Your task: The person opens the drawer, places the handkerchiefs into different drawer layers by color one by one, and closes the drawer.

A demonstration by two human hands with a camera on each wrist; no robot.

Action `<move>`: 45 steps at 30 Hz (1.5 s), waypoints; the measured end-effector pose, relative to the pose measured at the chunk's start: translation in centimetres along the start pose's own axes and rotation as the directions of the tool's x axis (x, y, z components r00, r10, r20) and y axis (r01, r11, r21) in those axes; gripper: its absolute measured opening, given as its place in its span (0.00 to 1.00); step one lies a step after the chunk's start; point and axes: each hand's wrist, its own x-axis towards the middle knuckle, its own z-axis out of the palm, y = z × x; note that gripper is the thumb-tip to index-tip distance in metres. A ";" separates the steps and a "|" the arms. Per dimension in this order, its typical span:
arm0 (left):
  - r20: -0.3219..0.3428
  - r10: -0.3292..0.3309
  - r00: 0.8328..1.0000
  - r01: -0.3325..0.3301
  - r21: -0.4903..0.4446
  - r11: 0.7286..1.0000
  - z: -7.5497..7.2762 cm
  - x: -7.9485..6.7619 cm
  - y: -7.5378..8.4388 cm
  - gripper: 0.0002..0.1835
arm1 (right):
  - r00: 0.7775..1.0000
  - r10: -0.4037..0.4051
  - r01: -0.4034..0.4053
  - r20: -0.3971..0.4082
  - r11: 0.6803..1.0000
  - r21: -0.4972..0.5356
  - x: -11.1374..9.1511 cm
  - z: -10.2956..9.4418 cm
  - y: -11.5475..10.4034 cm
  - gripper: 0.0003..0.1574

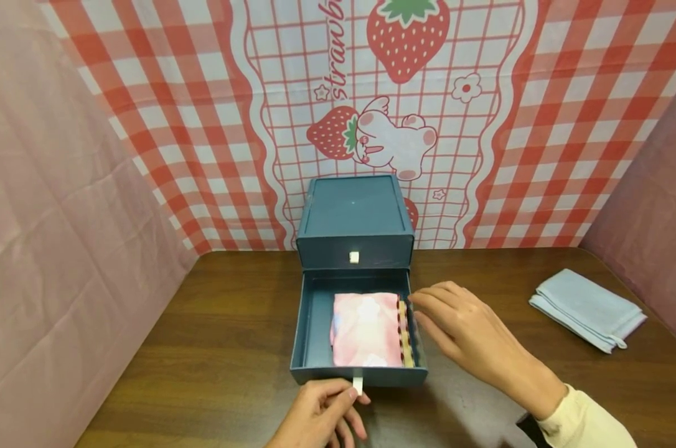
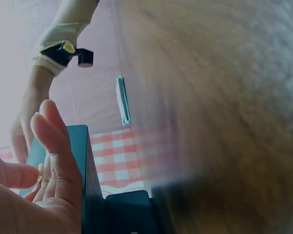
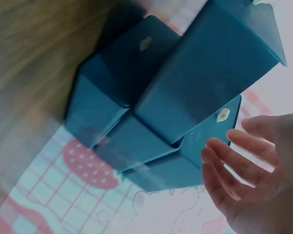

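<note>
In the head view a dark blue drawer (image 1: 318,323) is pulled out of a drawer box (image 1: 352,205). Inside it lies a folded pink cloth (image 1: 366,330), with a narrow yellow and pink strip with dark red edging (image 1: 406,336) along its right side. My left hand (image 1: 323,414) is at the drawer's front, thumb and finger pinching its white pull tab (image 1: 357,382). Beside the drawer's right wall is my right hand (image 1: 472,333), fingers loosely bent and holding nothing. The right wrist view shows the same hand (image 3: 256,170) with its fingers spread near the blue drawer (image 3: 210,68).
A folded light blue towel (image 1: 587,308) lies on the wooden table (image 1: 203,348) at the right. Above the pulled-out drawer, another drawer front with a white knob (image 1: 354,257) is closed. Behind stands a red checked strawberry curtain (image 1: 203,124); pink cloth (image 1: 52,218) hangs at both sides.
</note>
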 end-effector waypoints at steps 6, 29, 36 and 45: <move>0.006 0.039 0.999 -0.039 -0.017 0.999 0.0 -0.2 0.6 0.15 | 1.000 0.021 -0.021 -0.001 0.999 -0.039 -2.1 -0.6 1.0 0.17; -0.050 0.033 0.998 -0.032 0.034 0.999 -0.5 1.6 1.4 0.16 | 0.983 0.154 -0.144 0.095 0.984 -0.110 -7.7 -0.7 3.5 0.17; -0.049 0.091 0.995 -0.088 0.054 0.995 -1.2 2.6 1.2 0.16 | 0.984 0.146 -0.134 0.105 0.984 -0.118 -8.0 -0.8 3.7 0.17; -0.065 0.151 0.986 -0.146 0.086 0.986 -1.8 4.2 1.5 0.15 | 0.978 0.178 -0.163 0.108 0.978 -0.132 -8.5 -0.5 4.0 0.16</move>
